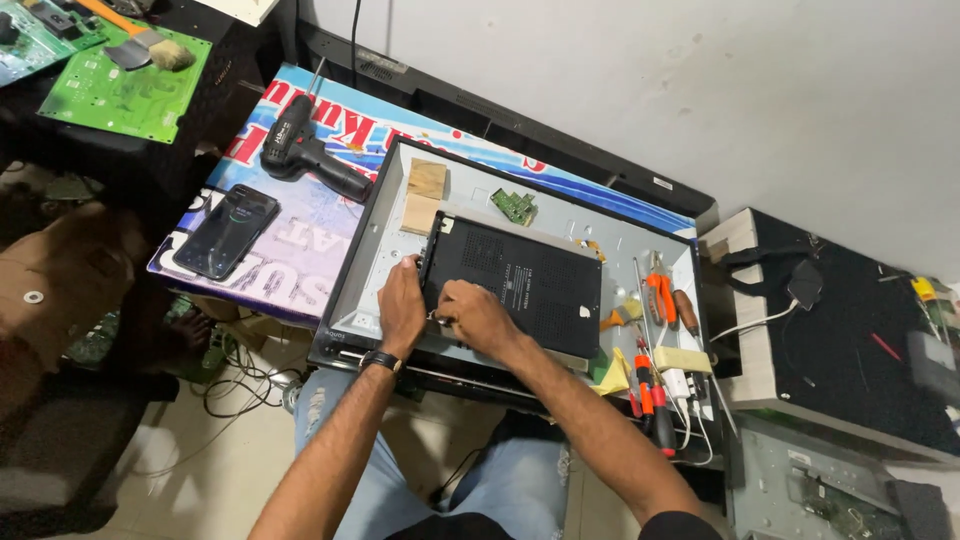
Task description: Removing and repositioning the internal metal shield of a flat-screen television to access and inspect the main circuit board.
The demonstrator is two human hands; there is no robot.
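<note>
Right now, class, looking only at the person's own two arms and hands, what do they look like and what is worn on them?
Both forearms are bare to the upper arm. The left hand has a black wristband or watch round its wrist. The right hand wears nothing visible; a black short sleeve shows at that arm's upper end. No gloves or rings can be made out on either hand.

Tools crowd panel's right; bare w/ room up top.
</note>
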